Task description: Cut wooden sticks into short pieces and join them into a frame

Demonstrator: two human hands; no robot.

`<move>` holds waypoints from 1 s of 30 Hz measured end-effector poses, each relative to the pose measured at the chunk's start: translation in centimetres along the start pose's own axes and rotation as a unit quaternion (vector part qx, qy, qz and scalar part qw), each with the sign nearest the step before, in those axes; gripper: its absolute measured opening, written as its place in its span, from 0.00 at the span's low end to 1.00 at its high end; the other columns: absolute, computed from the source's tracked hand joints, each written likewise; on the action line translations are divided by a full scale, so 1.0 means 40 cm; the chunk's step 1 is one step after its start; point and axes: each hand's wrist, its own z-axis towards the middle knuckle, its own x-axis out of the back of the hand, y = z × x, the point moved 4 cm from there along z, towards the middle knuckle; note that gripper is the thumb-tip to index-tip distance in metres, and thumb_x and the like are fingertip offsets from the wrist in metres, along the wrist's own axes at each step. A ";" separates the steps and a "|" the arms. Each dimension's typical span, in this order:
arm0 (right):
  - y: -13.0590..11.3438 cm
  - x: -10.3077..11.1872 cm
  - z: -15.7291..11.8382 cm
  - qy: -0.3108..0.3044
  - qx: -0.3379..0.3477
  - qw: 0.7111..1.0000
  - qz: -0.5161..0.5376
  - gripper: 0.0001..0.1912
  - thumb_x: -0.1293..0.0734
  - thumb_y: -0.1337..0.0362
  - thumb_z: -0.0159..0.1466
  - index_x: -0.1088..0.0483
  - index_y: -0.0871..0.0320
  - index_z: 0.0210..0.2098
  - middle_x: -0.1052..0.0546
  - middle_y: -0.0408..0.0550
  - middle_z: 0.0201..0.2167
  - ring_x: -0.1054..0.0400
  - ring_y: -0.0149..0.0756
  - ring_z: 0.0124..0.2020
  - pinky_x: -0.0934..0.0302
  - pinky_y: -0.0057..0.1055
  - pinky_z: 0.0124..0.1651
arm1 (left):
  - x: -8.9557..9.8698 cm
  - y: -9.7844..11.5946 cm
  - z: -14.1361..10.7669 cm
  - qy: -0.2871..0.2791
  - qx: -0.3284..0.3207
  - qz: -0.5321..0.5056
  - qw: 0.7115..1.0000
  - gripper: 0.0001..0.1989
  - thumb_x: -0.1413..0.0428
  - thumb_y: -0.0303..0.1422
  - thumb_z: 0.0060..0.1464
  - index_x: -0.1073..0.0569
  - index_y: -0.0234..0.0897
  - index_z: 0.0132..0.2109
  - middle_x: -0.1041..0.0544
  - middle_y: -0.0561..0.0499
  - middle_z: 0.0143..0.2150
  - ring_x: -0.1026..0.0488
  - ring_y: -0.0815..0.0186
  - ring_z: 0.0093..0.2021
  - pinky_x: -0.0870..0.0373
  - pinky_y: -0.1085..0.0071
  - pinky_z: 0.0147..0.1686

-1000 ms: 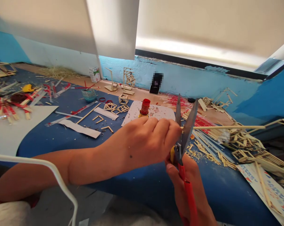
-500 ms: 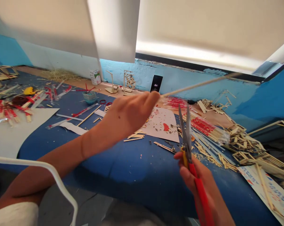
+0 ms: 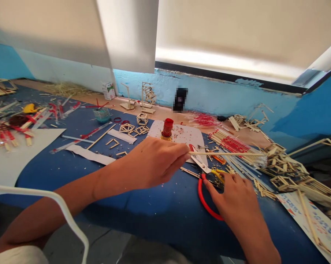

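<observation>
My left hand (image 3: pixel 162 161) is closed in a pinch on one end of a thin wooden stick (image 3: pixel 228 154), which reaches out level to the right. My right hand (image 3: pixel 237 201) is low over the table, its thumb and fingers on the scissors (image 3: pixel 206 169) with red and yellow handles. The blades point up and left, under the stick, and their tips pass close to my left hand. Behind my left hand stands a bottle with a red cap (image 3: pixel 168 127), its lower part hidden. A white sheet (image 3: pixel 200 137) strewn with scraps lies by it.
Small stick frames (image 3: pixel 142 119) stand toward the back. Red-wrapped stick bundles (image 3: pixel 231 141) and a heap of wooden frames (image 3: pixel 283 165) lie to the right. A glass jar (image 3: pixel 102 115) is at left. A white curved tube (image 3: pixel 63 205) crosses the lower left foreground.
My left hand has come down with the stick, which now lies level. My right hand has lowered the scissors from upright to near the tabletop. The red-capped bottle has come into view.
</observation>
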 end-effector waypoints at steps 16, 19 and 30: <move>-0.158 0.198 0.049 0.121 0.338 0.910 0.209 0.07 0.37 0.71 0.72 0.26 0.64 0.44 0.28 0.48 0.29 0.36 0.38 0.33 0.40 0.36 0.37 | 0.011 0.040 -0.017 -0.011 -0.012 0.033 0.999 0.10 0.53 0.30 0.71 0.37 0.39 0.36 0.32 0.58 0.27 0.39 0.69 0.24 0.51 0.66 0.25; -0.160 0.204 0.041 0.126 0.335 0.907 0.221 0.08 0.36 0.71 0.72 0.25 0.65 0.46 0.26 0.49 0.31 0.35 0.38 0.35 0.38 0.37 0.40 | 0.010 0.042 -0.021 -0.006 -0.010 0.033 0.999 0.11 0.53 0.31 0.71 0.37 0.39 0.36 0.32 0.58 0.27 0.39 0.69 0.24 0.51 0.66 0.25; -0.167 0.194 0.047 0.156 0.336 0.916 0.155 0.09 0.36 0.70 0.72 0.23 0.64 0.42 0.23 0.50 0.32 0.29 0.38 0.33 0.38 0.35 0.39 | -0.026 0.028 -0.008 -0.035 -0.012 0.125 0.992 0.08 0.52 0.29 0.70 0.35 0.37 0.39 0.27 0.56 0.28 0.30 0.65 0.25 0.53 0.64 0.24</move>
